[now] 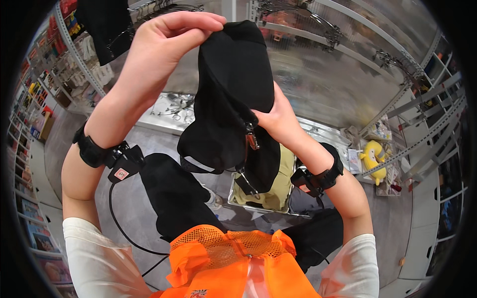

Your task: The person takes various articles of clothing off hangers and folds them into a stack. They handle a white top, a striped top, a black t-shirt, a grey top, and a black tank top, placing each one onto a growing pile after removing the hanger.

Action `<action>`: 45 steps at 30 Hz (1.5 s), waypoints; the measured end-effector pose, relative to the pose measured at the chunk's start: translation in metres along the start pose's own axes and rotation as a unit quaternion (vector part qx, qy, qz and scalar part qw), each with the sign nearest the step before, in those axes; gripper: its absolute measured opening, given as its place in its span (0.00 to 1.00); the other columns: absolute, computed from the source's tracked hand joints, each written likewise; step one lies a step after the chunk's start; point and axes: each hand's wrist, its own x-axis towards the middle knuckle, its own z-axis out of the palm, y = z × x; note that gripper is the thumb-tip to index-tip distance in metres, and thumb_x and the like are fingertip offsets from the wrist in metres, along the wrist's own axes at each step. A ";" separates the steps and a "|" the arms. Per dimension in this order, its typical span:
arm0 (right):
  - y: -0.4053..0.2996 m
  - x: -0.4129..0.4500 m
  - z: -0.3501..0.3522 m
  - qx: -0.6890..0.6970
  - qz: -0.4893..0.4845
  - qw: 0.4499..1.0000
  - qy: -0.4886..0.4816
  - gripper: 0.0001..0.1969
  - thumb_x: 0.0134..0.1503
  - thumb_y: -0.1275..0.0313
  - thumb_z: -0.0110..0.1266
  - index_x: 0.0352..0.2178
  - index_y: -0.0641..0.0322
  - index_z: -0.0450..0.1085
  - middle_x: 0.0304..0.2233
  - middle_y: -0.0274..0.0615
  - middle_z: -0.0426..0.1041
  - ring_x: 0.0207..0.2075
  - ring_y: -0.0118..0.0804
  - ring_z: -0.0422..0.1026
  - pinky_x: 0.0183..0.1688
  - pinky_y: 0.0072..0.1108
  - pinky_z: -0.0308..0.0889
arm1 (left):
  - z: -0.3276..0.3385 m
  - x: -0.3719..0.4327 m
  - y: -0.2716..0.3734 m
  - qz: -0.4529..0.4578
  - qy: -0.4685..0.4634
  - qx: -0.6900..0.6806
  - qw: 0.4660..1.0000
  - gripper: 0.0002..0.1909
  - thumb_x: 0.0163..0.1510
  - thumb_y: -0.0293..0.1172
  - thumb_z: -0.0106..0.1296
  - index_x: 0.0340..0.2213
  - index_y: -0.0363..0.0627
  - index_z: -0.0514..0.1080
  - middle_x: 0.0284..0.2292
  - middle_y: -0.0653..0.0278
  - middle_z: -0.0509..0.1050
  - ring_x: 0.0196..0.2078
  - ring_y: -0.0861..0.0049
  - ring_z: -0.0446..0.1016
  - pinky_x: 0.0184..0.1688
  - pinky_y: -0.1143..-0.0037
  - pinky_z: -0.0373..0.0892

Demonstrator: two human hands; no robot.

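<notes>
A black fabric garment (234,67) hangs folded in front of me, with moulded cup-like parts lower down. My left hand (179,37) pinches its top left edge between thumb and fingers. On its right side, my right hand (277,115) grips the cloth, thumb in front and fingers hidden behind. A metal hanger clip (252,139) is attached below my right thumb, and a second clip (255,194) hangs lower on the black cloth. Beneath lies a wire basket (257,211) holding folded olive-yellow cloth (277,186) and dark grey cloth (303,201).
Empty clip hangers (179,108) lie on a white low shelf (160,121) ahead. More hangers (331,33) hang from rails above. A yellow plush toy (372,160) and packages sit at the right. Metal rack uprights (76,48) flank both sides; my knees frame the basket.
</notes>
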 end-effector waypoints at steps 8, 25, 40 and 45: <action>-0.002 -0.060 -0.058 0.168 0.159 0.949 0.214 0.17 0.46 0.72 0.53 0.37 0.70 0.62 0.35 0.38 0.67 0.35 0.25 0.65 0.39 0.17 0.61 | 0.123 -0.019 -0.101 -0.174 -0.148 -0.068 0.971 0.30 0.49 0.34 0.47 0.51 0.38 0.50 0.51 0.53 0.56 0.53 0.71 0.54 0.53 0.75 0.51; 0.105 -0.182 -0.197 0.115 0.367 0.832 0.400 0.18 0.46 0.75 0.50 0.40 0.67 0.59 0.37 0.42 0.67 0.38 0.32 0.66 0.42 0.23 0.61 | 0.279 -0.122 -0.236 -0.107 -0.410 0.209 0.881 0.33 0.37 0.22 0.49 0.48 0.39 0.53 0.46 0.53 0.57 0.48 0.57 0.58 0.49 0.70 0.58; 0.112 -0.202 -0.223 -0.407 0.167 0.868 0.231 0.31 0.42 0.69 0.55 0.49 0.60 0.53 0.50 0.51 0.53 0.52 0.48 0.53 0.52 0.29 0.51 | 0.255 -0.040 -0.206 -0.411 -0.526 -0.296 0.683 0.25 0.52 0.25 0.42 0.51 0.37 0.51 0.39 0.59 0.66 0.43 0.76 0.66 0.46 0.79 0.62; 0.108 -0.185 -0.212 -0.291 0.116 0.917 0.245 0.10 0.43 0.73 0.54 0.30 0.64 0.69 0.32 0.39 0.70 0.39 0.38 0.66 0.42 0.22 0.60 | 0.241 -0.045 -0.202 -0.446 -0.495 -0.348 0.659 0.29 0.49 0.28 0.47 0.51 0.35 0.50 0.37 0.57 0.67 0.46 0.68 0.65 0.46 0.76 0.63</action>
